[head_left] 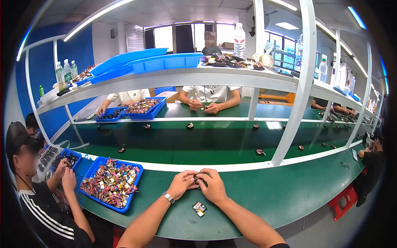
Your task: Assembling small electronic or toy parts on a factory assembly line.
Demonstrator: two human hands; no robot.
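My left hand [181, 184], with a metal watch on its wrist, and my right hand [212, 187] meet above the green table near its front edge. Both sets of fingers are closed on a small dark part [196, 177], mostly hidden by the fingertips, so its kind does not show. Just below my hands lies a small electronic assembly [199, 208] in black, red and white with a yellowish end. To the left of my left hand stands a blue tray [139, 182] heaped with similar small red, white and yellow pieces.
A conveyor belt [198, 140] carrying scattered small parts runs beyond a white rail. A white upright post [292, 95] and an overhead shelf [182, 81] frame the far side. On my left a co-worker [45, 206] handles parts; others sit across. A red stool [344, 202] stands right.
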